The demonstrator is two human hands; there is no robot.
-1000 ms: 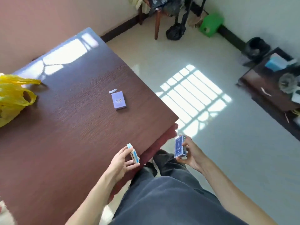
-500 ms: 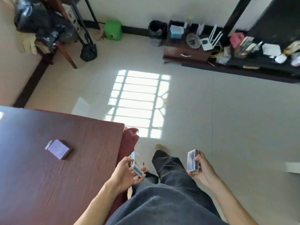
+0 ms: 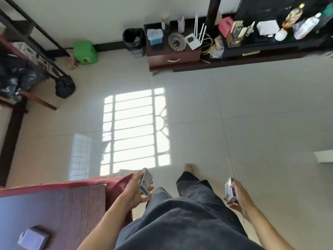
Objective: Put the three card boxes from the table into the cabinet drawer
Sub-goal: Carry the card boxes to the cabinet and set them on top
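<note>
Head view, landmark: dark wood-grain table [image 3: 59, 210], lower left.
- Left hand [image 3: 134, 190], just off the table's right corner, fingers closed around a white-and-blue card box [image 3: 145, 181].
- Right hand [image 3: 237, 197], well right of the table, closed around a second pale card box [image 3: 229, 190].
- Third, lavender card box [image 3: 33, 239]: lying on the table, near its lower-left part.
- Brown cabinet drawer with pale handle [image 3: 173, 60]: far across the floor from the table, shut.

Change: a second ago the table filled the view; now the person faces the cabinet. Judged: carrying leg begun; one box left for a return trip.
</note>
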